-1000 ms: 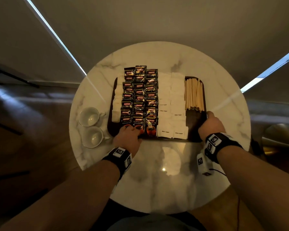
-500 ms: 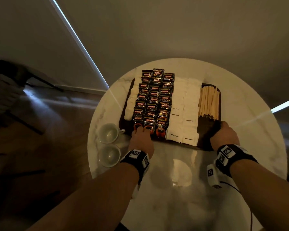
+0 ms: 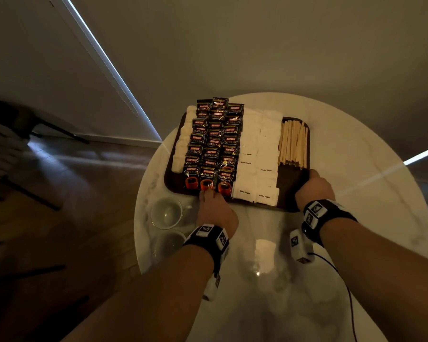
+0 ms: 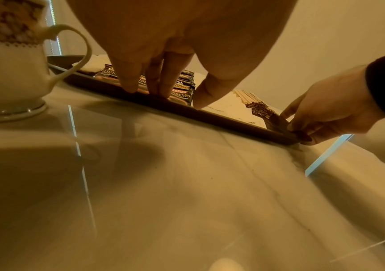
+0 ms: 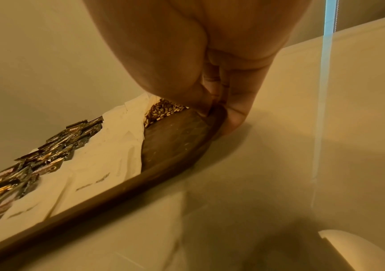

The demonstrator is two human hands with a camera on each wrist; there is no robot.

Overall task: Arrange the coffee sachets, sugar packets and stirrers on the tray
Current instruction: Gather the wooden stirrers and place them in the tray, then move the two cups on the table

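The dark wooden tray (image 3: 290,186) lies on a round marble table (image 3: 356,218). On it are three columns of black coffee sachets (image 3: 214,144), white sugar packets (image 3: 260,156) on both sides of them, and a bundle of wooden stirrers (image 3: 293,144) at the far right. My left hand (image 3: 208,193) rests its straight fingertips (image 4: 128,88) on the near rim and the front sachets (image 4: 183,94). My right hand (image 3: 313,186) pinches the rim (image 5: 214,117) at the tray's near right corner, thumb inside, fingers outside.
Two white cups (image 3: 166,213) stand at the table's left edge, close to my left hand and the tray's near left corner. The tray's far left corner lies near the table's far edge. A cable (image 3: 349,292) runs from my right wrist.
The tray has slid away from me under both hands, so the cups now sit nearer to me than its near edge. My view has swung to the left.
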